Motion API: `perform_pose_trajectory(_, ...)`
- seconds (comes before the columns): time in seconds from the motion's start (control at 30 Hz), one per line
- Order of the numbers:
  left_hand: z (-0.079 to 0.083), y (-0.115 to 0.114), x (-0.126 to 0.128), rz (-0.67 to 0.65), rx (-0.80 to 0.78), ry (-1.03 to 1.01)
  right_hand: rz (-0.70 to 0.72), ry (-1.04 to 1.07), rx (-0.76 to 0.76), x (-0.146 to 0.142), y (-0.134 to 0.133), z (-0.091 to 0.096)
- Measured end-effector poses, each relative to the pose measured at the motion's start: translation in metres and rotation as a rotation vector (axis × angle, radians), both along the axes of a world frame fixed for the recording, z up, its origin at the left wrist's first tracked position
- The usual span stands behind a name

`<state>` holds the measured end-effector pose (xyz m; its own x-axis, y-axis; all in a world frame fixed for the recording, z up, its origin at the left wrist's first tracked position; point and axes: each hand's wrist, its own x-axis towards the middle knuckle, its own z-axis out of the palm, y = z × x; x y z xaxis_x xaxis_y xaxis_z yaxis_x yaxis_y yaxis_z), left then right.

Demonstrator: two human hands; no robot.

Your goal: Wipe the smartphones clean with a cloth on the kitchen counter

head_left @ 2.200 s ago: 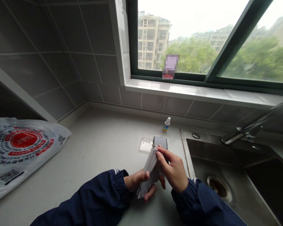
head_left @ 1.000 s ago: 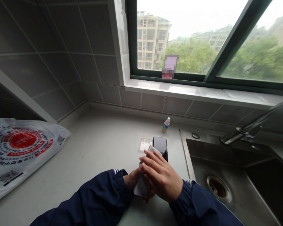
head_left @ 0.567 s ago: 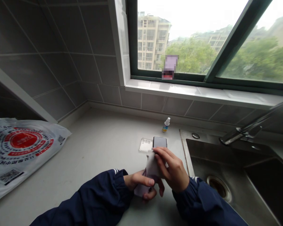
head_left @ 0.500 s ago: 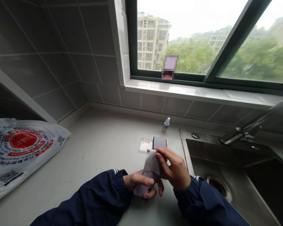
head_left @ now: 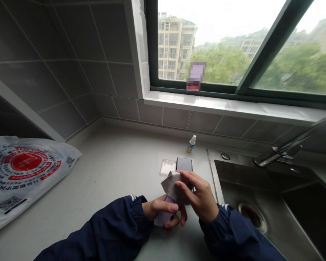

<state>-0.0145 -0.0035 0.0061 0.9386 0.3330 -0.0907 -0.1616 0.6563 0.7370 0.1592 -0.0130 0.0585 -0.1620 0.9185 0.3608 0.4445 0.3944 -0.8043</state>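
My left hand (head_left: 164, 210) is closed round a light purple phone (head_left: 161, 219), held low over the counter, thumb across its face. A grey cleaning cloth (head_left: 170, 185) with a zigzag edge is pinched between the thumb and fingers of my right hand (head_left: 199, 194). The cloth lies over the upper part of the phone and hides it. Just beyond my hands, a clear phone case (head_left: 168, 166) and a dark-screened phone (head_left: 184, 164) rest side by side on the counter. Behind them stands a small white-capped spray bottle (head_left: 191, 144).
To the right, a steel sink (head_left: 218, 181) is set into the counter (head_left: 108, 163), with a chrome faucet (head_left: 268, 156) over it. A printed plastic bag (head_left: 27, 174) lies at the left. The window sill (head_left: 220, 106) runs along the back.
The cloth has shifted on the phone, and its zigzag corner now spreads out to the left. My right hand has moved slightly; my left hand keeps its hold in nearly the same place.
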Motion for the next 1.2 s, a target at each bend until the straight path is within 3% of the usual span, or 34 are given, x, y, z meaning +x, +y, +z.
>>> perform_pose_trajectory(0.33, -0.004, -0.007, 0.002, 0.049, 0.18, 0.114, -0.182, 0.04, -0.168, -0.025, -0.012, 0.005)
perform_pose_trajectory(0.57, 0.012, -0.005, 0.004, 0.029, 0.229, 0.096, -0.167, 0.099, -0.276, -0.016, -0.007, 0.007)
perform_pose_trajectory(1.2, 0.01, -0.005, 0.005, 0.061, 0.22, 0.101, -0.135, 0.05, -0.276, -0.021, -0.009, 0.009)
